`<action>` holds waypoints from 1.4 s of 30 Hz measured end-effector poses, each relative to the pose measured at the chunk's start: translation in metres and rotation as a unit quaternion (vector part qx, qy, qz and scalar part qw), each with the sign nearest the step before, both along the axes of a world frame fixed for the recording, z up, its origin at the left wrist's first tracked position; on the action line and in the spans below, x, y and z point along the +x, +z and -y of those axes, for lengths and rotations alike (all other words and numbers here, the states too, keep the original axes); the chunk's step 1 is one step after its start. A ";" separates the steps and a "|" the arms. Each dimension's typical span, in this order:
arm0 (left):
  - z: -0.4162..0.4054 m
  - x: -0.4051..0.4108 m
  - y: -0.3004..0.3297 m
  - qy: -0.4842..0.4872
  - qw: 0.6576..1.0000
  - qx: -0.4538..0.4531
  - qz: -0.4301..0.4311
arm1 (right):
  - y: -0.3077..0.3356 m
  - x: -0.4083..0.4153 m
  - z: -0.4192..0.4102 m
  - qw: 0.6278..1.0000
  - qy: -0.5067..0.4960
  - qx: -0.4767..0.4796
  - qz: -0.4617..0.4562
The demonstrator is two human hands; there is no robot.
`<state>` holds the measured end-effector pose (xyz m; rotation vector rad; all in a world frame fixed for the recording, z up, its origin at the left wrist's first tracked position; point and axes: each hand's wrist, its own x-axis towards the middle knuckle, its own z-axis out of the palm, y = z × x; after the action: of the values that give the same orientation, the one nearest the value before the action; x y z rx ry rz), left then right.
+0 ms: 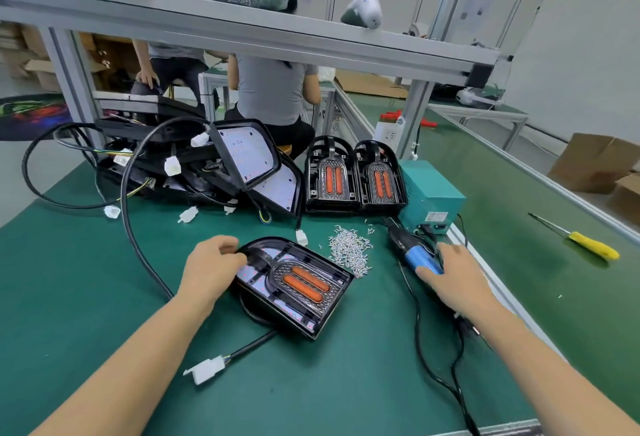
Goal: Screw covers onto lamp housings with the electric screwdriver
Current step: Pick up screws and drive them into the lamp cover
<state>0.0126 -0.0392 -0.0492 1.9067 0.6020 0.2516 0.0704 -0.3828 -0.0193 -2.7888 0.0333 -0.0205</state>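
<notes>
- Green mat (311, 383) covers the worktop; lamp (292, 285) lies near its middle, cover side up, orange lenses showing.
- Left hand (211, 267) sits at the lamp's left rim, fingers curled onto the black cover edge, steadying it.
- Right hand (457, 276) lies over the screwdriver (414, 250), which rests on the mat toward the right edge, tip pointing away. Fingers loosely spread over the blue grip; whether they have closed round it I cannot tell.
- Screws (349, 248) in a loose heap between lamp and screwdriver, just beyond the lamp's far corner.
- Two lamps (355, 177) stand upright at the back, beside a teal box (431, 195). Open housings (214, 165) with cables piled toward the back left.
- Yellow-handled hand screwdriver (588, 243) lies on the next bench, well apart.
- Step in hand, as I judge: taking up the driver, cover seated but not yet fastened.
- Next move likely calls for a firm grip, a screw picked from the heap, tip set square in a cover hole while the left hand holds the lamp still.
</notes>
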 end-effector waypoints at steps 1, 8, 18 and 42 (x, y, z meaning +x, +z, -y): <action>0.001 0.000 0.007 0.013 0.999 0.051 0.015 | 0.000 0.003 0.001 1.000 -0.009 -0.007 -0.025; 0.073 0.041 0.062 -0.198 0.939 0.271 0.081 | -0.006 0.015 0.003 0.995 -0.023 0.011 -0.092; 0.107 0.090 0.033 -0.308 0.855 0.396 -0.130 | -0.010 0.028 -0.011 0.990 -0.052 -0.078 -0.104; 0.110 0.093 0.041 -0.266 0.906 0.328 -0.012 | 0.093 -0.014 0.021 0.707 0.015 0.699 0.103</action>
<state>0.1053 -0.1490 -0.0077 2.6424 -0.0315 0.0730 0.0567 -0.4038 0.0740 -1.2229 -0.0427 -0.2046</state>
